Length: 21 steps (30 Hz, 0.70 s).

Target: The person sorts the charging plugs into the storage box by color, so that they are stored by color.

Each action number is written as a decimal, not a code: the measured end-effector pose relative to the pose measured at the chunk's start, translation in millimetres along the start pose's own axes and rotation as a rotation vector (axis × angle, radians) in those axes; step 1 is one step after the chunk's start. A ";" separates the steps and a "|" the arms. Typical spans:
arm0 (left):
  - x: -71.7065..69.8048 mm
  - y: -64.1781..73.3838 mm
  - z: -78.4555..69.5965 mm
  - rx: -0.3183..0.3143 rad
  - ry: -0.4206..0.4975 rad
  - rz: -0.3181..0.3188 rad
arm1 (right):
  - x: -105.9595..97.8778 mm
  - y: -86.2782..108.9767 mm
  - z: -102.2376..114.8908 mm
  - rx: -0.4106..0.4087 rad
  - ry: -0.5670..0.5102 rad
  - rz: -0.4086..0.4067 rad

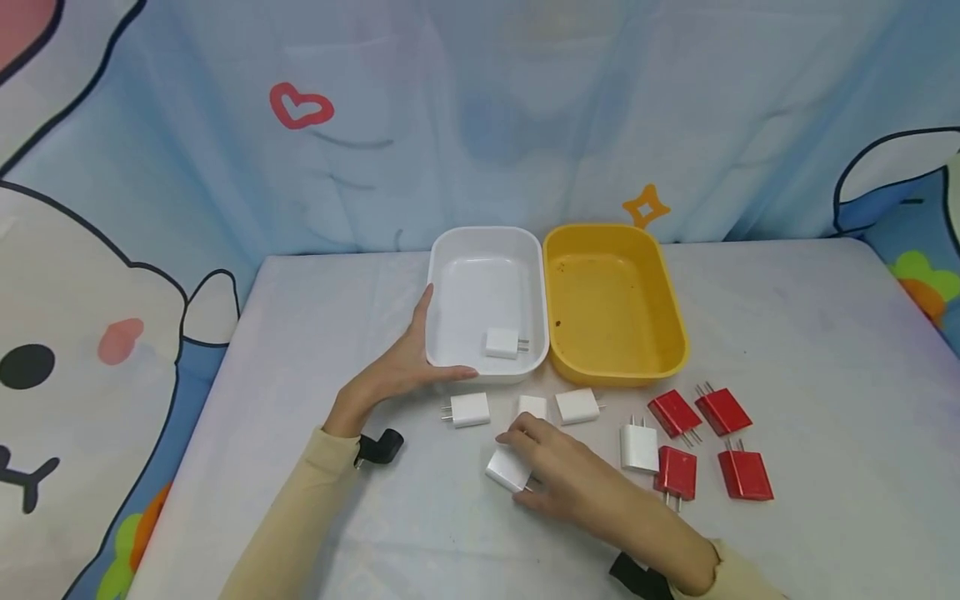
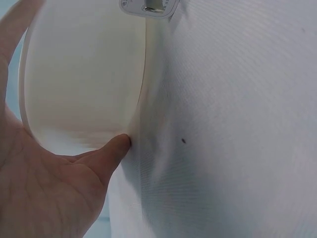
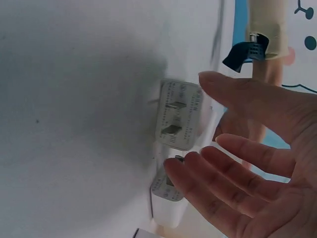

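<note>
My left hand (image 1: 401, 367) rests against the near left corner of a white plastic tray (image 1: 487, 250), thumb along its front wall and fingers along its left side. Inside that tray lies one white charger plug. In the left wrist view the thumb (image 2: 116, 146) touches the tray's wall low down by the cloth. Over the table, my right hand (image 1: 558, 467) has its thumb and fingers spread on either side of a white charger plug (image 1: 508, 469). The right wrist view shows that plug's prongs (image 3: 173, 130) facing the palm, and a gap between it and the fingers.
A yellow tray (image 1: 615, 317) stands right of the white one. More white charger plugs (image 1: 470, 410) lie in front of the trays, one white plug (image 1: 639, 447) beside several red charger plugs (image 1: 746, 473) on the right. Behind the table hangs a printed blue curtain (image 1: 525, 125).
</note>
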<state>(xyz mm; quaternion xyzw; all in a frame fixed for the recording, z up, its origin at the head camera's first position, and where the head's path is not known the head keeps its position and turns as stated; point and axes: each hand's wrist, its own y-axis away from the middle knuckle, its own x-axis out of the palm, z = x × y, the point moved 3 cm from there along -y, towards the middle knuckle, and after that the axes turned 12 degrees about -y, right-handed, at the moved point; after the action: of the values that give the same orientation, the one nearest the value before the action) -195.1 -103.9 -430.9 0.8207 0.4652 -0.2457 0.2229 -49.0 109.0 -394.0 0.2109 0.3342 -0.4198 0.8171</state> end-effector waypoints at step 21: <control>1.2 0.5 0.3 0.025 0.004 -0.002 | 17.8 -3.4 3.0 -0.025 0.078 -0.019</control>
<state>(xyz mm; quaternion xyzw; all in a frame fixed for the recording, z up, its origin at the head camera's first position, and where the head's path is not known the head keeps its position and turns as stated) -194.2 -103.5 -431.9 0.8234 0.4636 -0.2499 0.2114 -43.1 95.5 -404.9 0.2136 0.3729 -0.4146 0.8021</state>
